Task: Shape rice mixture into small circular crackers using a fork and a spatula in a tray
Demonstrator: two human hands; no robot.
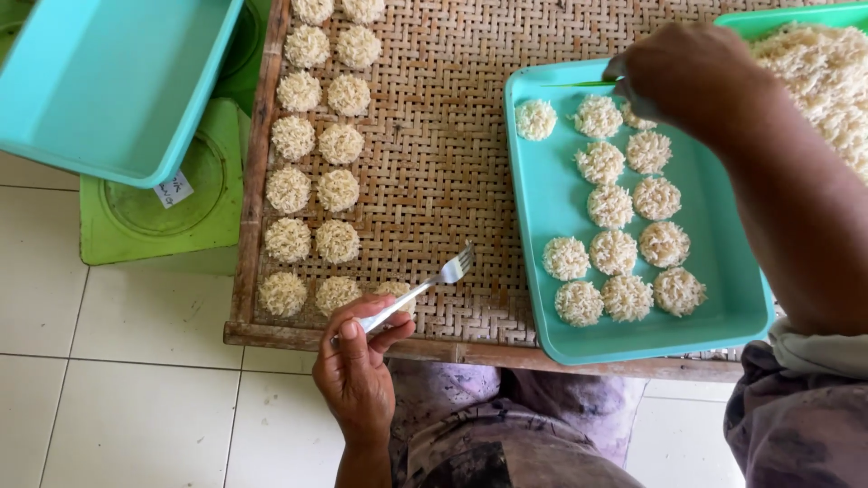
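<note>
With the left hand gripping the fork above the woven tray, the right hand closed over the teal tray, best lifting each rice cake gently.

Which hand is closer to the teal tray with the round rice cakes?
Right. The right hand reaches over the teal tray; the left hand, holding a fork, is beside it.

The left hand is hovering low, fingers curling shut (thumb on top), while the right hand is reaching forward, forearm angling across, fingers pinching closed.
</note>
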